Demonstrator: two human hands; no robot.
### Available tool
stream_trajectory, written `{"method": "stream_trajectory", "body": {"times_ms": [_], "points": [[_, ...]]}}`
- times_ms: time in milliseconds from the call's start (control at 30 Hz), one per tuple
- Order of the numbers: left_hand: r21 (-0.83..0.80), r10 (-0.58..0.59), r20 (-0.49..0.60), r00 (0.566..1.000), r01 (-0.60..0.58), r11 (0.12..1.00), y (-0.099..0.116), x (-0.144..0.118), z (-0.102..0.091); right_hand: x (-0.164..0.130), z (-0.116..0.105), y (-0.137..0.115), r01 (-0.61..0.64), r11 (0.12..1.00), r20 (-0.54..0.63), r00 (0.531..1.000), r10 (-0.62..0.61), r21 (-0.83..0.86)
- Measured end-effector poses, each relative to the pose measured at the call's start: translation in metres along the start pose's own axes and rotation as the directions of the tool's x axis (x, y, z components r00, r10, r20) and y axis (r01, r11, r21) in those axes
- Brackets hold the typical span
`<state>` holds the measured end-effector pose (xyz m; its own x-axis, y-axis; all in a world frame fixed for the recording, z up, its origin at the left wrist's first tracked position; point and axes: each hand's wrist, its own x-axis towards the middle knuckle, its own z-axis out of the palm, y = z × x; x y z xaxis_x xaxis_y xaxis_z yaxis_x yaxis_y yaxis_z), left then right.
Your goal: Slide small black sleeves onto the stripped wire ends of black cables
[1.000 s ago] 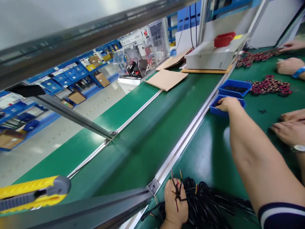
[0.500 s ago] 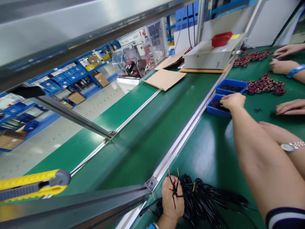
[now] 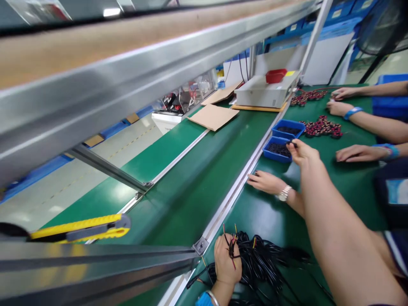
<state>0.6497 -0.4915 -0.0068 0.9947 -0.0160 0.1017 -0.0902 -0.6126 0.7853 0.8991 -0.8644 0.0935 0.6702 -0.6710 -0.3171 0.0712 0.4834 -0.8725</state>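
Presently: right hand (image 3: 301,153) pinching a small dark part just beside blue tray (image 3: 270,156); left hand (image 3: 226,263) closed on wire bundle (image 3: 258,261), well apart.

- A green tabletop (image 3: 274,212) runs along a green conveyor belt (image 3: 191,187), with a metal rail (image 3: 236,191) between them.
- A metal shelf beam (image 3: 127,80) crosses the top of the view.
- The floor (image 3: 63,187) beyond the belt is pale grey and shiny.
- A white partition (image 3: 321,55) stands at the far end, with blue bins (image 3: 344,12) above it.
- Flat cardboard sheets (image 3: 213,115) lie on the belt.
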Motion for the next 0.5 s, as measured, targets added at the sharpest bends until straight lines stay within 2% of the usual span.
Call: {"method": "stream_trajectory", "body": {"times_ms": [100, 233, 367, 500], "points": [[-0.041, -0.015, -0.008, 1.0, 0.014, 0.999, 0.003, 0.002, -0.001, -0.046, 0.002, -0.003, -0.076, 0.995, 0.02, 0.997, 0.075, 0.056], [-0.152, -0.031, 0.002, 1.0, 0.031, 0.988, 0.022, 0.012, -0.017, -0.134, -0.005, 0.001, -0.139, 0.982, 0.113, 0.986, 0.125, 0.131], [-0.344, -0.02, 0.087, 0.996, 0.049, 0.938, 0.071, 0.014, -0.044, -0.212, -0.026, 0.003, -0.198, 0.974, 0.2, 0.964, 0.173, 0.114], [-0.586, 0.033, 0.158, 0.987, 0.067, 0.808, 0.136, -0.009, -0.083, -0.261, -0.058, -0.014, -0.218, 0.976, 0.261, 0.944, 0.203, 0.027]]}}
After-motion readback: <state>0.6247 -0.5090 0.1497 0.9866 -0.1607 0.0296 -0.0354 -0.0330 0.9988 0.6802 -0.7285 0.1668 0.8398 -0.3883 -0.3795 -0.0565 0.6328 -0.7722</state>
